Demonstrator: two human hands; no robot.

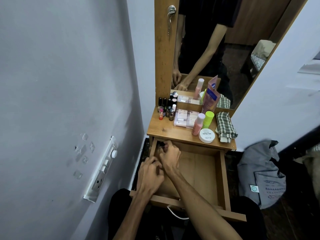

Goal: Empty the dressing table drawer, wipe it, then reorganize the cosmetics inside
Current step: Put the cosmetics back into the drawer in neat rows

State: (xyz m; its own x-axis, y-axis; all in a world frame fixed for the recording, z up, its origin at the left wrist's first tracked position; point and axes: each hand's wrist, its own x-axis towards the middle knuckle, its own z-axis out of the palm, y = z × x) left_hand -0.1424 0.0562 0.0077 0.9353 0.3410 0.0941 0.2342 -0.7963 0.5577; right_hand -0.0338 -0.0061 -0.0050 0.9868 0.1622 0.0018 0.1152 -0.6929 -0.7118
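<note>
Both hands point(161, 163) reach into the open drawer's point(222, 177) back-left corner.

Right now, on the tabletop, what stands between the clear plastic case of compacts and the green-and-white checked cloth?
In the head view, the pink bottle with a white cap and the lime-green bottle stand between the clear case and the checked cloth.

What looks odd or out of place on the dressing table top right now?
Nothing is spilled or tipped. The only oddity is a checked cloth crumpled at the tabletop's right edge beside the white nail polish tub.
</note>
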